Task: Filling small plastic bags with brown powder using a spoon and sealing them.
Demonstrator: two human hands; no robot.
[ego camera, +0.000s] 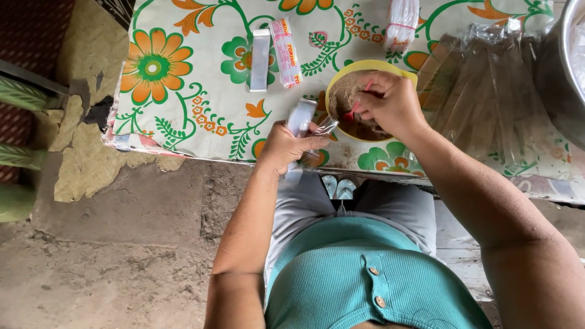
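On the left half of your desk (183, 128), under the flowered cloth, two narrow filled packets already lie side by side: a plain pale one (260, 60) and, just to its right, one with red print (286, 53). That looks like the finished part of the work, though whether either is sealed is too small to tell. Your left hand (285, 146) sits at the desk's near edge, its fingers closed around a clear narrow plastic bag (301, 117) whose open end tilts up toward the yellow bowl (365, 65); I cannot see how much powder is inside it yet. The bowl, just right of that bag, holds plenty of brown powder (345, 91), so a good deal seems left to pack. Your right hand (390, 102) is over the bowl, fingers pinched narrow on a small red spoon (356, 105) dipped in the powder. Beyond the bowl lies a bundle of white strips held by a band (401, 23), and further right a spread of empty clear bags (487, 91) waits, near a metal pot (570, 67) at the edge.
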